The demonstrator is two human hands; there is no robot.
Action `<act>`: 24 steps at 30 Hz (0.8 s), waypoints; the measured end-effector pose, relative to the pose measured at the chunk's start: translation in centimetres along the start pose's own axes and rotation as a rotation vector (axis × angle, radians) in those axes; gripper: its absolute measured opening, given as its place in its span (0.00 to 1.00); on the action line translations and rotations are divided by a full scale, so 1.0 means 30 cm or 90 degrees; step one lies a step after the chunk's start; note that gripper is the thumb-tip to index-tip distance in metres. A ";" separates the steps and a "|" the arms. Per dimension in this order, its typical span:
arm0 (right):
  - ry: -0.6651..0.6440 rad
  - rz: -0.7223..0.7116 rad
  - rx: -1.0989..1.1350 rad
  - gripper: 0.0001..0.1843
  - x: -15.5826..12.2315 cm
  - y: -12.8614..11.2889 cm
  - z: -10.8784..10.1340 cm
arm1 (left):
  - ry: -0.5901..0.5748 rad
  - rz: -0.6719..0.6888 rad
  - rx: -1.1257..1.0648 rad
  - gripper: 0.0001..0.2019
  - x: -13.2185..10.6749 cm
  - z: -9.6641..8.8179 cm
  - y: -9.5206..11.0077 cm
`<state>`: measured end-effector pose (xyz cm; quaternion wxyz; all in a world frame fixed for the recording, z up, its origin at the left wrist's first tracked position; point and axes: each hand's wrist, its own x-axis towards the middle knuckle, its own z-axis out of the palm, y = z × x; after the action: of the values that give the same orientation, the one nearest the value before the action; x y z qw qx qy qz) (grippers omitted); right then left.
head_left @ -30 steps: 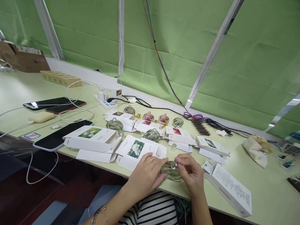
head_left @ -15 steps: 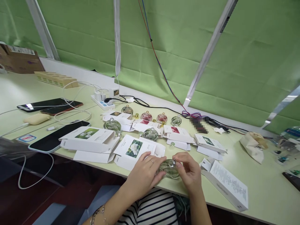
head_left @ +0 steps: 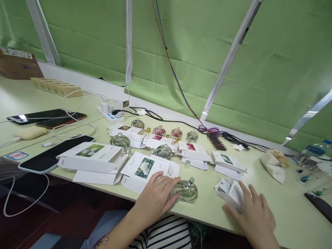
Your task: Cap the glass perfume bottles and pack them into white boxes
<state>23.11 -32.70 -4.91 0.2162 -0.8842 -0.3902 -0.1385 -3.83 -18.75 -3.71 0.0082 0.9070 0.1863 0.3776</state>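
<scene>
A round, flattened glass perfume bottle (head_left: 184, 191) with greenish contents lies near the table's front edge, its silver neck at the upper right. My left hand (head_left: 158, 193) grips its left end between thumb and fingers. To the right, my right hand (head_left: 255, 211) hovers with fingers spread over a white box (head_left: 230, 194), hiding much of it; whether it touches the box is hard to tell. Just behind my left hand lies a white carton with a flower picture (head_left: 144, 167). A small clear cap (head_left: 187, 162) sits behind the bottle.
Several more perfume bottles (head_left: 164, 150) and white cartons (head_left: 90, 155) cover the table's middle. Phones (head_left: 55, 155) and white cables lie at the left by a power strip (head_left: 110, 115). A cloth pouch (head_left: 273, 164) and a plastic bottle (head_left: 319, 148) are at the right.
My right hand has let go of the bottle's neck and moved right, opening over the white box. My left hand stays on the bottle. The view has shifted slightly.
</scene>
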 end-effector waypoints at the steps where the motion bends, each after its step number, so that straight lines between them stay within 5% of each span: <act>1: -0.055 0.053 -0.055 0.38 0.009 0.043 -0.005 | -0.001 -0.003 -0.001 0.15 -0.001 0.001 0.000; 4: -0.176 0.137 -0.120 0.40 0.034 0.100 -0.020 | -0.001 -0.012 -0.006 0.15 -0.001 0.004 0.000; 9: -0.294 0.083 -0.104 0.47 0.077 0.019 -0.041 | -0.003 -0.008 0.005 0.15 0.005 0.002 0.001; 15: -0.072 -0.145 0.037 0.36 0.126 -0.181 -0.062 | -0.004 0.004 0.023 0.14 0.011 -0.003 0.002; 18: -0.105 -0.362 0.275 0.24 0.155 -0.324 -0.044 | -0.006 0.006 0.027 0.15 0.012 -0.003 0.004; 24: -0.136 -0.406 0.328 0.14 0.190 -0.487 0.049 | 0.002 0.006 0.029 0.15 0.011 -0.003 0.002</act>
<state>16.03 -19.59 0.18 0.3351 -0.6453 -0.6865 -0.0042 -3.66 -18.71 -3.43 -0.0148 0.9073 0.1903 0.3748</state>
